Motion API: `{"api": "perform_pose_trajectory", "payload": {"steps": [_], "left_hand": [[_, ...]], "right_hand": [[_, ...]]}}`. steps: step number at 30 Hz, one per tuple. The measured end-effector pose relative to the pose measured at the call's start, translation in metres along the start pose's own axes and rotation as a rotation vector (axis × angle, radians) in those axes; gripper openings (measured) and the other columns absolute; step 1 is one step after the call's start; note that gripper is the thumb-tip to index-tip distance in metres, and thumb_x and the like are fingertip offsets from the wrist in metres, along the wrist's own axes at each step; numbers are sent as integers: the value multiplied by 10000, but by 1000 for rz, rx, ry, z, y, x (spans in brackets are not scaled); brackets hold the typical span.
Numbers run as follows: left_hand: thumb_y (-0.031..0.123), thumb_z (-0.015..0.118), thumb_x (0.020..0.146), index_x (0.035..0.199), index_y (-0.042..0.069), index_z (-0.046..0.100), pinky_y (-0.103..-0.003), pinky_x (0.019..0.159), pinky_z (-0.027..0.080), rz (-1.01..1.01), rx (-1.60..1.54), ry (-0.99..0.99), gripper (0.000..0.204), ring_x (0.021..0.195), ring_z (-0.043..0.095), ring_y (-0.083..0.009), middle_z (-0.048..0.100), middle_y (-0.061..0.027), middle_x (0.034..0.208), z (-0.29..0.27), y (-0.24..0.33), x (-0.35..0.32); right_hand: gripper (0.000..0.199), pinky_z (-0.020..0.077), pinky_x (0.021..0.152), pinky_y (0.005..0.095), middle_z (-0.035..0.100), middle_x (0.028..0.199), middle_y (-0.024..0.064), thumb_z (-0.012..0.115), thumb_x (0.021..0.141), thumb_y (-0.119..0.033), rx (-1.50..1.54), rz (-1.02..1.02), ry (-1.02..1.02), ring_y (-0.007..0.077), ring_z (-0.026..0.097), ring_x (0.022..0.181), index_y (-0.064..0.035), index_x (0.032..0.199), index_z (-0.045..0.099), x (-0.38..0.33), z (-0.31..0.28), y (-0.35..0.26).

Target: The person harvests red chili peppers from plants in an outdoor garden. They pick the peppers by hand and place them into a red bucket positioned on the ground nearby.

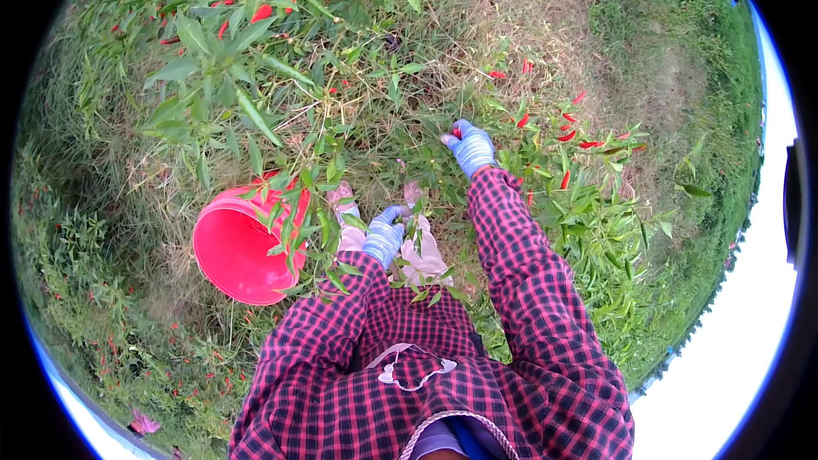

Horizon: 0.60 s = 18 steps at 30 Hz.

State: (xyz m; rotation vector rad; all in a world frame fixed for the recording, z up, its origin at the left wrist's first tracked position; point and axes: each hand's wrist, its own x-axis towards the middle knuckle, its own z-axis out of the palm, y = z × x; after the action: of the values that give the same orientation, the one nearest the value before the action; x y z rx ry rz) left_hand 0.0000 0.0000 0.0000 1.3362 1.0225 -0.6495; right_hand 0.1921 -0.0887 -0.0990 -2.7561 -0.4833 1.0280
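Right hand: in a blue striped glove, ahead and to the right of the red bucket, well apart from it. Fingers pinched narrow on a red pepper.
Left hand: same kind of glove, just right of the bucket, among leaves. Fingers curled; view too poor here, cannot tell whether they hold anything.
Pepper risk: only a small red tip shows at the right fingertips. A loose pinch could drop it into the grass, well short of the bucket.
Stem risk: leafy stems stand between the left hand and the bucket. A quick sweep of that arm could snag and snap them.
Foot risk: one foot is near the bucket's right side. A careless step might knock it over.
Mouth risk: leaves hang across the bucket's right edge; a pepper tossed from that side could glance off them.
Bucket: red inside and out, mouth uncovered. Smooth wall shows within, no pepper on the visible part; the right side is masked by leaves.
More peppers: a red cluster far right of the bucket, beyond the right hand; another plant ahead of the bucket carries red and green ones.
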Motion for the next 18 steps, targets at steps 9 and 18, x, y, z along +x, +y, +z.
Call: {"api": "perform_pose_trajectory", "payload": {"steps": [9,18], "left_hand": [[-85,433,684,904,43,554,-225,540,404,-28,-208,44,282,609,480,-97,548,-28,718,17,-52,22],[-41,451,681,905,62,566,-235,516,398,65,-109,76,272,571,459,-97,550,-40,706,37,-102,53]], "right_hand": [[240,256,285,225,427,486,3,517,788,-316,1320,254,-178,101,356,331,-92,709,482,-1,0,10],[179,274,269,211,486,538,19,491,809,-204,1325,178,269,98,393,331,-54,906,472,55,-38,12]]}}
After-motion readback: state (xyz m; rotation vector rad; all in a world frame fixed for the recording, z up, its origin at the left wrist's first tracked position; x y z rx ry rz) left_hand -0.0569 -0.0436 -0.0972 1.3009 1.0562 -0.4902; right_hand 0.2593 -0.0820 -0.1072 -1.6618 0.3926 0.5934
